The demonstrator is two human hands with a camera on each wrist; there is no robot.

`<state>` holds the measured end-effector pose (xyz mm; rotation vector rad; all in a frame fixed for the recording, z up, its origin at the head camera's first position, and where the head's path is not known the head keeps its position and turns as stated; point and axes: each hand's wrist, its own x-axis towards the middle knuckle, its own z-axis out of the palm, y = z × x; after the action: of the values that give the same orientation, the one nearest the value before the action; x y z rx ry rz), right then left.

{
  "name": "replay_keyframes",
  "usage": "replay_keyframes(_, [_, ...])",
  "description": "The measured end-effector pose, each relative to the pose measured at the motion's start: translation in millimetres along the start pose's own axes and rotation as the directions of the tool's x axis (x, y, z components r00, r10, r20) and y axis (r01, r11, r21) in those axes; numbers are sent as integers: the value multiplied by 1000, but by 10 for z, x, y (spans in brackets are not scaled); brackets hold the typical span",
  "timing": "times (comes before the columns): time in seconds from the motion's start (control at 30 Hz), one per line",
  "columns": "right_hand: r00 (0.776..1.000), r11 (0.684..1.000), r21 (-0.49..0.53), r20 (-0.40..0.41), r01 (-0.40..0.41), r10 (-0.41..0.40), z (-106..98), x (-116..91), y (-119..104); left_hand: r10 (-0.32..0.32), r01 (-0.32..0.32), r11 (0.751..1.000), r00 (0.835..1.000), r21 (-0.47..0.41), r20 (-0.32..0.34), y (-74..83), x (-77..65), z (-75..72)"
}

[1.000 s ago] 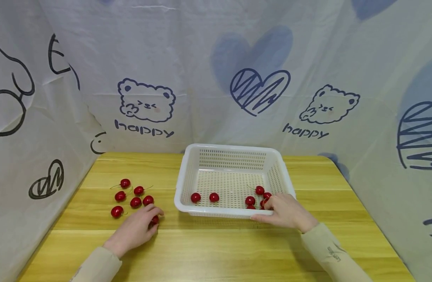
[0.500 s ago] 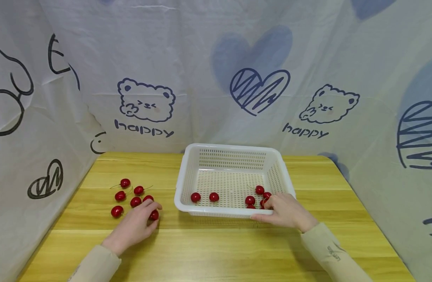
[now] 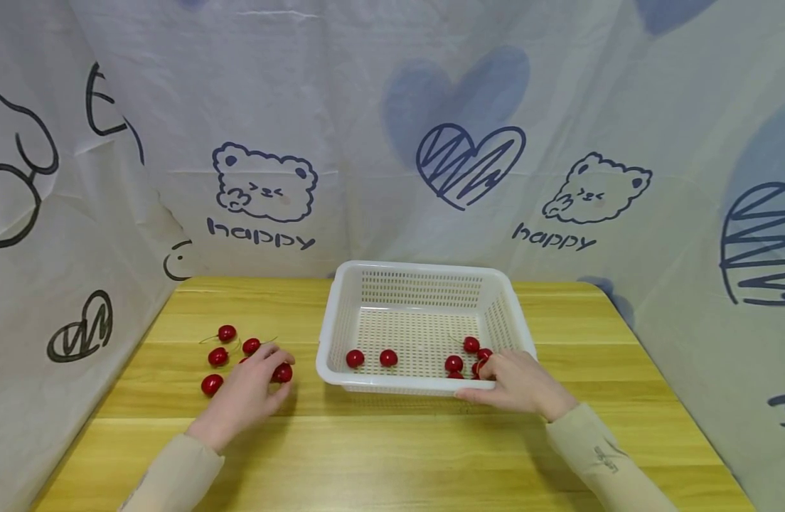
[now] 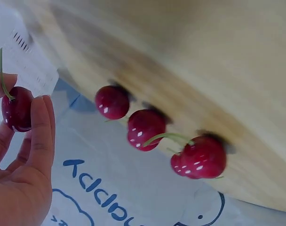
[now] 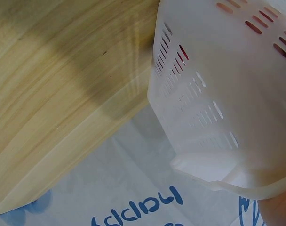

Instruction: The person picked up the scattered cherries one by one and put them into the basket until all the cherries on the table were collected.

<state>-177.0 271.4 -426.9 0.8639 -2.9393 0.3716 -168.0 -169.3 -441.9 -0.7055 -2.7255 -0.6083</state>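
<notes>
My left hand (image 3: 247,395) pinches a red cherry (image 4: 18,110) between thumb and fingers, its green stem pointing up in the left wrist view. Beside and behind that hand, several more cherries (image 3: 217,356) with stems lie loose on the table; the hand partly covers one of them. A white perforated plastic basket (image 3: 386,385) stands right of centre. At its front right corner my right hand (image 3: 519,384) grips the rim, thumb outside and fingers over the inside. Several cherries (image 3: 389,358) lie on the basket floor, some of them partly hidden by the right hand and the front wall.
The wooden table (image 3: 380,455) has rounded far corners. A pale cloth (image 3: 367,178) printed with bears, hearts and lettering hangs behind it and along both sides. Bare table surface lies between the loose cherries and the basket.
My left hand has moved slightly up and away from the person, bringing the pinched cherry with it from beside the front of the group. The right hand and basket stay put.
</notes>
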Motion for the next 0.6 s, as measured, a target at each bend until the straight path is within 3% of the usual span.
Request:
replay_keyframes(0.37, [1000, 1000, -1, 4, 2, -2, 2, 2, -1, 28, -27, 1000, 999, 12, -46, 81, 213, -122])
replay_keyframes(0.6, [1000, 1000, -11, 3, 3, -3, 5, -1, 7, 98, -96, 995, 984, 20, -151, 136, 327, -151])
